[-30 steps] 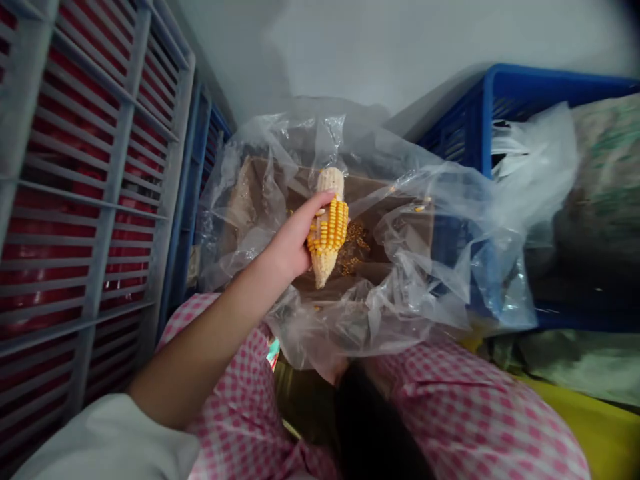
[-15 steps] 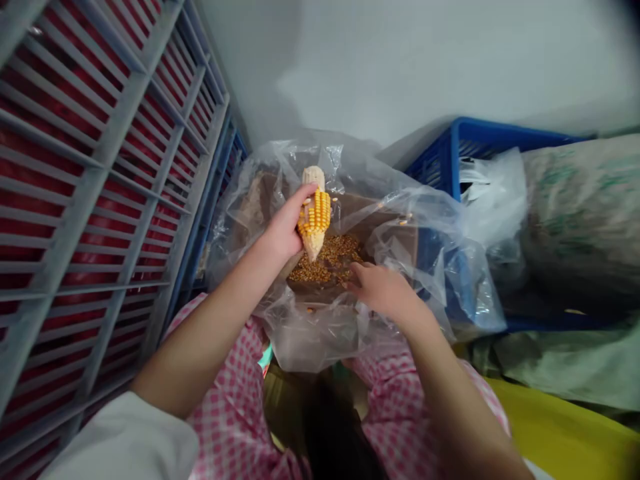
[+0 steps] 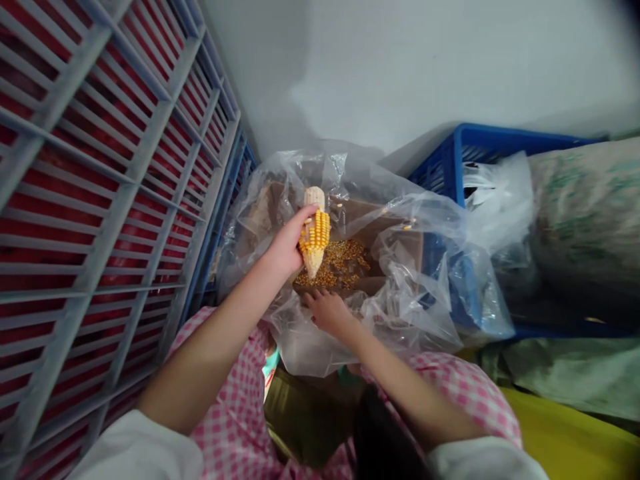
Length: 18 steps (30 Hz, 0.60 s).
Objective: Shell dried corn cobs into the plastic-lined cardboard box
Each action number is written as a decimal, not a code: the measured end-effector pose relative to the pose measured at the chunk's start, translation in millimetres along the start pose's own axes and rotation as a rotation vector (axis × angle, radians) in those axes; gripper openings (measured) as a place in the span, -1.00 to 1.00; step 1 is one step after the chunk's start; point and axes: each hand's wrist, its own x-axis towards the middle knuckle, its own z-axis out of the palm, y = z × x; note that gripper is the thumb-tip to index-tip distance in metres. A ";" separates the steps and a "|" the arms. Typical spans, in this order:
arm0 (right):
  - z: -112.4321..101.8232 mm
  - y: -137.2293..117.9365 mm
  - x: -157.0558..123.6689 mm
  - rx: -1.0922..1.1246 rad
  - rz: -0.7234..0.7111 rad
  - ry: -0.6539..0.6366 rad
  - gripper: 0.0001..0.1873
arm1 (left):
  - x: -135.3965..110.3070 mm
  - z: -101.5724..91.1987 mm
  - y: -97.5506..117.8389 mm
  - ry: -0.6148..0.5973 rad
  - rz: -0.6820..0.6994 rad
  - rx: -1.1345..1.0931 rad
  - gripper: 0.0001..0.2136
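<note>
A partly shelled corn cob [image 3: 316, 230] is gripped in my left hand [image 3: 290, 245], above the box. Yellow kernels remain in a band round its middle, while both ends are bare and pale. My right hand [image 3: 331, 313] is at the near edge of the plastic-lined box, fingers stretched out and touching the clear plastic sheet [image 3: 300, 343]; I see nothing held in it. Loose corn kernels [image 3: 345, 257] lie on the bottom of the cardboard box [image 3: 357, 215]. A few more kernels stick to the plastic on the right.
Tall grey slatted crates [image 3: 115, 173] with red contents rise close on the left. To the right, a blue crate [image 3: 457, 160] holds a white plastic bag [image 3: 500, 193] and a stuffed sack [image 3: 590, 207]. A pale wall [image 3: 400, 73] stands behind the box.
My right hand has moved left from the right part of the box to its near edge. My left hand still holds the cob; the whole view has shifted slightly.
</note>
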 end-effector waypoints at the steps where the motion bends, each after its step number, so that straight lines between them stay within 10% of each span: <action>1: 5.8 -1.0 1.7 -0.005 0.000 -0.004 -0.67 | -1.1 0.5 0.6 -0.004 0.000 -0.006 -0.80; 18: 1.6 -21.9 3.6 -0.055 0.006 -0.067 -0.69 | -2.2 5.4 10.0 -0.051 -0.035 -0.011 -0.88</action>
